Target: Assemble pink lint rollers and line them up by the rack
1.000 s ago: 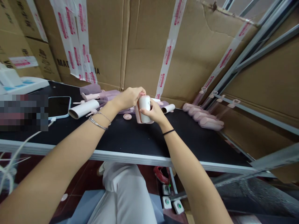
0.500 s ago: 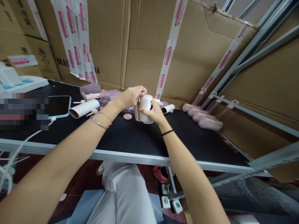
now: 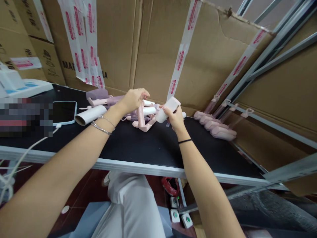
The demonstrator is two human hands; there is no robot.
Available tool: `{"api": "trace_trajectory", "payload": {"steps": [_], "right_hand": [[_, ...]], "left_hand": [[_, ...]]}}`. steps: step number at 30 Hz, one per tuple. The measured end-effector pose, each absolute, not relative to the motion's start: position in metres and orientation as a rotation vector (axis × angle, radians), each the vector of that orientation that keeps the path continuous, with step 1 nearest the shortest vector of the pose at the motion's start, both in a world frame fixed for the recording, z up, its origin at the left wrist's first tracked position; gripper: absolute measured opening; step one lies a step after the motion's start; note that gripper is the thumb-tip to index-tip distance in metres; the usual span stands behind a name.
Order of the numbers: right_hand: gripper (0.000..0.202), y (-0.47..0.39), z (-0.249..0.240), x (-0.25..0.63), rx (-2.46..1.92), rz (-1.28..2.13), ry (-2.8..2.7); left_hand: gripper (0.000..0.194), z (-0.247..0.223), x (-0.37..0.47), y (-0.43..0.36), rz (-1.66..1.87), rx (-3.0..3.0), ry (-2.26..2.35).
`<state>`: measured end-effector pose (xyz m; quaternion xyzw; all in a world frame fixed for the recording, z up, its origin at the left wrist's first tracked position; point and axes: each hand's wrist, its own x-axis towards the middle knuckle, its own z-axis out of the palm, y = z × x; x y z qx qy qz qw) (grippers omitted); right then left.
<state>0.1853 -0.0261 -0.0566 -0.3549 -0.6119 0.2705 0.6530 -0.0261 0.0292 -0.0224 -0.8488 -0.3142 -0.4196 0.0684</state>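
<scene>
The white paper roll [image 3: 167,110] in the right hand [image 3: 176,118] looks smooth and matt, as does the longer white paper tube [image 3: 89,114] lying on the bench. The pink plastic roller frame [image 3: 143,121] under the left hand [image 3: 132,99] has a smooth, faintly shiny finish, like the row of pink plastic covers [image 3: 215,126]. The black bench top [image 3: 148,145] is matt, edged with a pale metal strip. Behind stands rough brown corrugated cardboard [image 3: 158,49], creased and torn, crossed by glossy white tape with red print [image 3: 181,54]. The phone's dark glass screen [image 3: 63,112] is glossy. The grey metal rack bars [image 3: 269,43] look smooth.
</scene>
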Motion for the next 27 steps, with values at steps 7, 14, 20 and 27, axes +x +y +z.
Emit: {"api": "trace_trajectory", "payload": {"steps": [7,14,20,27], "right_hand": [[0.053,-0.019,-0.056,0.172,-0.930,0.726,-1.163],[0.055,-0.026,-0.047,0.174,-0.905,0.955,-0.935],[0.055,-0.022,-0.049,0.177,-0.909,0.885,-0.984],[0.056,-0.016,-0.056,0.180,-0.982,0.618,-1.261]], "left_hand": [[0.045,-0.044,0.016,0.016,-1.076,-2.713,-1.084],[0.063,-0.048,0.027,-0.008,-1.173,-3.096,-1.013],[0.049,-0.048,0.028,-0.007,-1.223,-3.091,-1.049],[0.054,-0.050,0.029,-0.004,-1.547,-3.302,-1.017]]}}
